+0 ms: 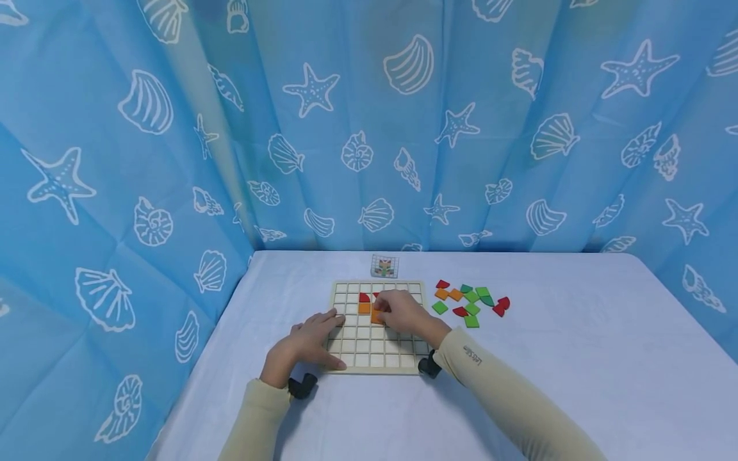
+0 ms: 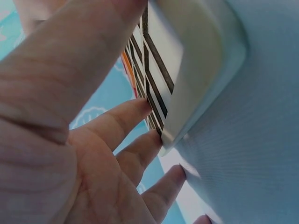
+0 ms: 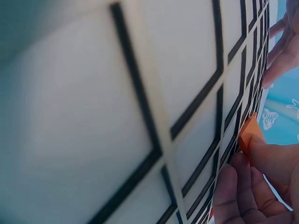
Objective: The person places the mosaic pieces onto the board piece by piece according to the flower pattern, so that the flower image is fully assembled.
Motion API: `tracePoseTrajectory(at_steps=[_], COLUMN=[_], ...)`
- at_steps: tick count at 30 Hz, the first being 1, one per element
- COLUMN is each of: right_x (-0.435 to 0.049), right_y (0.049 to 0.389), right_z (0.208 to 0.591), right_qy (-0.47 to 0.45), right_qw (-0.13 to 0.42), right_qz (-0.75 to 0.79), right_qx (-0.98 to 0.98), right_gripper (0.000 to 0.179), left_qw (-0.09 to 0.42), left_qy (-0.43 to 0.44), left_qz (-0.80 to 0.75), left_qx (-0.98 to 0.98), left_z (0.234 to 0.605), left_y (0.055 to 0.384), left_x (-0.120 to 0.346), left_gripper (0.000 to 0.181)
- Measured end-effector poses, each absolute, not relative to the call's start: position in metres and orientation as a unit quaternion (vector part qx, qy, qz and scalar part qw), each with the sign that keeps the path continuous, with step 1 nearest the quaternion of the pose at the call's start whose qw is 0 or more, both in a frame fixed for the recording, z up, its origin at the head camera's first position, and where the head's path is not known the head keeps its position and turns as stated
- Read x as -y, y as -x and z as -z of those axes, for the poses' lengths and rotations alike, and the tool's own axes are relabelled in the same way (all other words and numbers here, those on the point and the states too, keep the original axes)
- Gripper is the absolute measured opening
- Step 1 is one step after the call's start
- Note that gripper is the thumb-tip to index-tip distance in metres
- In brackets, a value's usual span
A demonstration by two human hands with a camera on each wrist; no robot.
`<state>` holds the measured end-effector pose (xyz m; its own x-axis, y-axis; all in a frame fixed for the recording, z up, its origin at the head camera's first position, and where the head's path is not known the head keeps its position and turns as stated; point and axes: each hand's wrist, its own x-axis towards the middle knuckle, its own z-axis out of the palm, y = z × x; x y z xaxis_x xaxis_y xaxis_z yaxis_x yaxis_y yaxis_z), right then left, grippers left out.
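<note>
A pale gridded board [image 1: 348, 346] lies on the table. My left hand [image 1: 311, 339] rests along its left side, fingers spread, the thumb at the near edge; the left wrist view shows these straight fingers at the rim. Near the board's middle, my right hand [image 1: 402, 312] pinches an orange square tile [image 3: 250, 132] between thumb and fingers, close over the grid. Just left of it, another orange tile [image 1: 364, 308] sits in a cell, with a red rounded piece [image 1: 364, 298] in the cell behind. A second red piece [image 1: 376, 295] is partly hidden by the right hand.
Right of the board lie loose pieces: orange squares [image 1: 441, 294], bright green squares [image 1: 440, 308], dark green curved pieces [image 1: 487, 300] and red curved pieces [image 1: 504, 302]. Behind the board is a small card [image 1: 384, 266] with a coloured pattern on a grid. A blue curtain [image 1: 369, 160] stands behind the table.
</note>
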<state>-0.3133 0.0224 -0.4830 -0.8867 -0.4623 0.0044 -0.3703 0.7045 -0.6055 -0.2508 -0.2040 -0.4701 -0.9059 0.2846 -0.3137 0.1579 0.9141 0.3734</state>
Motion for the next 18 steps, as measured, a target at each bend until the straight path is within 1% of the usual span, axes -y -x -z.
tracePoseTrajectory(at_steps=[11,14,18], right_x=[-0.0231,-0.0232,-0.0221], right_y=[0.314,0.3146,0.3146], right_z=[0.4813,0.482,0.4836], right_qy=[0.232,0.239,0.24], right_qw=[0.075,0.071,0.081], right_qz=[0.302,0.291,0.283], right_qx=[-0.921,-0.924,-0.925], right_gripper=[0.008,0.006,0.006], left_qw=[0.191,0.19,0.19], left_qy=[-0.111,-0.112,-0.112], left_qz=[-0.164,-0.164,-0.164], left_qx=[-0.961,-0.961,-0.962], left_z=[0.473,0.4727,0.4736], left_y=[0.2546,0.2554,0.2547], left_x=[0.2035,0.2037,0.2046], left_gripper=[0.099,0.1,0.1])
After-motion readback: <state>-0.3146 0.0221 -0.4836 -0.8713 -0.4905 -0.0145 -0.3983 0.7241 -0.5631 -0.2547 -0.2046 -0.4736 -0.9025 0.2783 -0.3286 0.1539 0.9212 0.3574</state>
